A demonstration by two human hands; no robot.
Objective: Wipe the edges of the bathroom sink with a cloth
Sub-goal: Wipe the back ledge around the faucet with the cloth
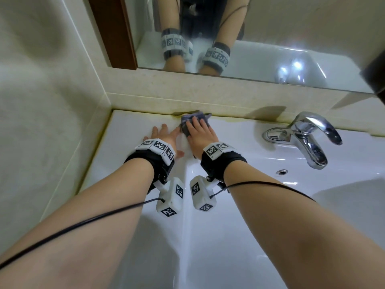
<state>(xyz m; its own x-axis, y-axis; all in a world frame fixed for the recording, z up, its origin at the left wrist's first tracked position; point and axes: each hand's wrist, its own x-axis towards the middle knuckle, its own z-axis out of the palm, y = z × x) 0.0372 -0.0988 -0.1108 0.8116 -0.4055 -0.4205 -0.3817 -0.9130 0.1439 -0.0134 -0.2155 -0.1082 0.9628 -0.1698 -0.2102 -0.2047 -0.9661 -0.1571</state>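
From my remote view, the cloth (pixel 187 120) sits at the back edge of the sink (pixel 129 132), pushed up into the seam where the white rim meets the stone ledge (pixel 208 101). That placement makes sense to me: a yellowish stain line (pixel 235 120) runs along this seam, so I judge it to be the dirtiest stretch of the edge. The cloth looks folded into a thick grey pad, probably so it can be driven into the corner without bunching.

The right hand (pixel 201 133) lies on top of the cloth with its fingers stretched forward and pressing down, not curled round it. Its thumb is hidden, so I cannot tell whether it pinches the cloth's near side. The left hand (pixel 164 136) is spread flat on the bare rim just beside the cloth, palm down and holding nothing. I read it as a brace for the forward lean.

The faucet (pixel 306 140) stands well apart to the right, and the back edge between it and the cloth shows the same staining (so plenty of rim is left to wipe, by my reckoning).
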